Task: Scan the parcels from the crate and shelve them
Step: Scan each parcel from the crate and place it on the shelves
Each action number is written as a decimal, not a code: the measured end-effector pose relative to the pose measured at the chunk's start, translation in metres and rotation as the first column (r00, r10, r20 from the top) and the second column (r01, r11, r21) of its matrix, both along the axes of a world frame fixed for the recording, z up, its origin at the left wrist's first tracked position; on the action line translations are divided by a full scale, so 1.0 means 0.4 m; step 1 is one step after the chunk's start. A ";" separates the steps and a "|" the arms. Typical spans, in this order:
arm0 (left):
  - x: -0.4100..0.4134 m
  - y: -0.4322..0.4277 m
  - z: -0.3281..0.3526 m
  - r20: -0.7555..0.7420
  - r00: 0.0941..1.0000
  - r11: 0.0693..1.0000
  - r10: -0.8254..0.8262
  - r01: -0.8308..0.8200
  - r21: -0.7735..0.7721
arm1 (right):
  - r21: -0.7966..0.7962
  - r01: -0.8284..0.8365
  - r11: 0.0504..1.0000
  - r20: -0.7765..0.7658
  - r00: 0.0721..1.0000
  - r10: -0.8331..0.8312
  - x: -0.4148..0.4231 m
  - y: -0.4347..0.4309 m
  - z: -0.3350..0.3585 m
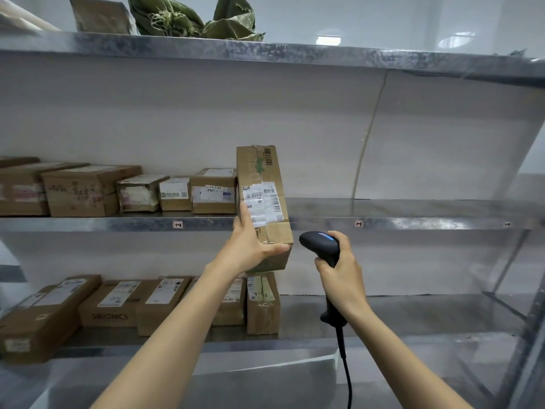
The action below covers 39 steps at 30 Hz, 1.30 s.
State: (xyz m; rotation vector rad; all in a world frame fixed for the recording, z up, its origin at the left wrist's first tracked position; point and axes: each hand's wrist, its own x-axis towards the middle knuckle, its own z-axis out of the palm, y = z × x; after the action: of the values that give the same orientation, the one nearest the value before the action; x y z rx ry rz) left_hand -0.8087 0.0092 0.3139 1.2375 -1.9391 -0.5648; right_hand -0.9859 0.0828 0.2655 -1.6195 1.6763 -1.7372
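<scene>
Parcel: we hold a tall brown carton (261, 178) upright in front of the edge of the middle shelf (413, 224). Its foot hangs below that edge and its top stands just beside the last box of the row there.
Label: a white shipping label (262, 202) with barcodes faces us on the carton's front, and a second barcode sits near the top.
Left hand: our left hand (250, 246) takes the carton from its left side and low down. The grip is clamped on it, with the thumb stretched along the lower front and the fingers reaching up beside the label.
Right hand: our right hand (343, 276) has its grip closed round the handle of the black scanner (320, 245).
Scanner: its head points left, close to the carton's lower right corner but not touching it, and a blue light shows on top. A black cable (346, 376) drops from the handle's end.
Middle shelf: a row of brown boxes (88, 190) fills the left part. The steel to the right of the carton is bare, and small tags (177, 224) sit on the front edge.
Lower shelf: more labelled boxes (118, 302) stand on the left of the lower shelf (413, 314), one marked SIBIONICS.
Top shelf: green sacking (188, 19) and a flat brown box lie on the top shelf (265, 53).
</scene>
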 end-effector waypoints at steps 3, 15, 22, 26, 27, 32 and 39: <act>0.006 -0.002 -0.001 0.022 1.000 1.000 -0.022 0.021 0.019 | -0.002 0.006 1.000 -0.003 1.000 -0.006 0.002 0.001 -0.001; 0.006 0.016 0.012 -0.032 0.975 0.927 0.218 -0.217 -0.305 | -0.012 0.017 1.000 -0.002 1.000 -0.017 0.005 0.008 0.005; -0.027 0.011 0.003 -0.058 0.933 0.822 0.354 -0.341 -0.456 | -0.008 0.030 1.000 -0.003 1.000 -0.030 0.004 0.007 0.001; -0.039 -0.005 -0.007 -0.099 0.950 0.810 0.297 -0.305 -0.500 | -0.023 0.032 0.999 -0.002 0.999 -0.032 -0.001 0.001 -0.003; -0.040 -0.010 -0.012 -0.110 0.955 0.807 0.275 -0.291 -0.514 | -0.021 0.030 0.999 0.001 1.000 -0.030 -0.003 -0.002 -0.005; -0.047 -0.040 -0.029 -0.174 0.966 0.819 0.191 -0.255 -0.515 | -0.011 0.017 1.000 0.019 1.000 -0.017 -0.009 -0.015 -0.010; -0.062 -0.131 -0.003 -0.057 0.876 0.689 0.479 -0.415 -0.594 | -0.016 0.009 1.000 0.034 0.999 -0.009 -0.010 -0.041 -0.012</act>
State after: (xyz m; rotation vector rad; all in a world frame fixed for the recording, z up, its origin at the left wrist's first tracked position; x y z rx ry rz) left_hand -0.8334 -0.0432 0.3126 1.2592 -1.6024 0.3586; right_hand -0.9899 0.0664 0.2609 -1.5821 1.6607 -1.7768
